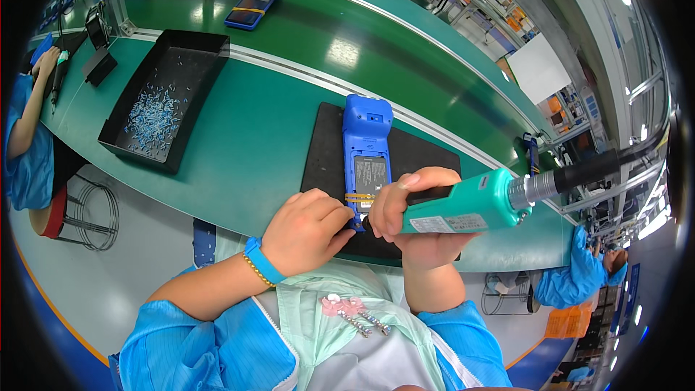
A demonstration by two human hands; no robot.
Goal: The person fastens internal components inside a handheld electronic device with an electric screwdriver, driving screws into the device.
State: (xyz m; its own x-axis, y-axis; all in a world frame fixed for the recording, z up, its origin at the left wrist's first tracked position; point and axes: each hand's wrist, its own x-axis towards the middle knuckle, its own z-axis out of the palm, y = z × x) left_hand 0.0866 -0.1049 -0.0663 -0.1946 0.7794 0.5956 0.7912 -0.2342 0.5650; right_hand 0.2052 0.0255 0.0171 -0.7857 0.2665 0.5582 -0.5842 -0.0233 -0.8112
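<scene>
A blue handheld terminal (368,134) lies back side up on a black mat (326,146). Its dark battery shows in the open back, and a yellow rubber band (359,197) crosses its lower part. With fingers curled and pinched together, my left hand (310,228) grips the near end of the terminal. My right hand (427,210) is wrapped round a green electric screwdriver (463,206), which lies nearly level with its cable end to the right. The screwdriver's dark tip reaches the near end of the terminal beside my left fingertips; the exact contact point is hidden by my fingers.
A black tray (194,65) of small blue and silver pieces stands on the green table to the left. Another blue terminal (253,6) with a yellow band lies on the far green belt (304,29). A co-worker's hand (48,59) is at far left, near another screwdriver (59,76).
</scene>
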